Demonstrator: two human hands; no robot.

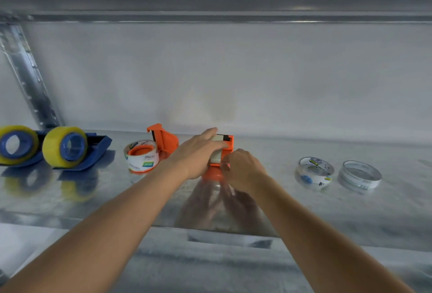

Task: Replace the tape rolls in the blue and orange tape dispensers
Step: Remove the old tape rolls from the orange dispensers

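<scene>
I see both hands on the orange plastic tape dispenser point(223, 152) standing mid-shelf on the shiny metal shelf point(304, 211). My left hand point(198, 155) lies over its top, fingers fairly straight across the pale tape roll point(217, 150) inside. My right hand point(242, 170) curls against its near side; whether it pinches anything I cannot tell. A second orange dispenser point(163, 139) stands left, two blue dispensers with yellow rolls point(65, 147) farther left, two clear near-empty rolls point(314, 171) right.

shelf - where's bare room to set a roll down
Free: bare shelf between the hands and the clear rolls, and right of the end roll. Crowded: the left, around the blue dispensers and orange dispenser.
</scene>
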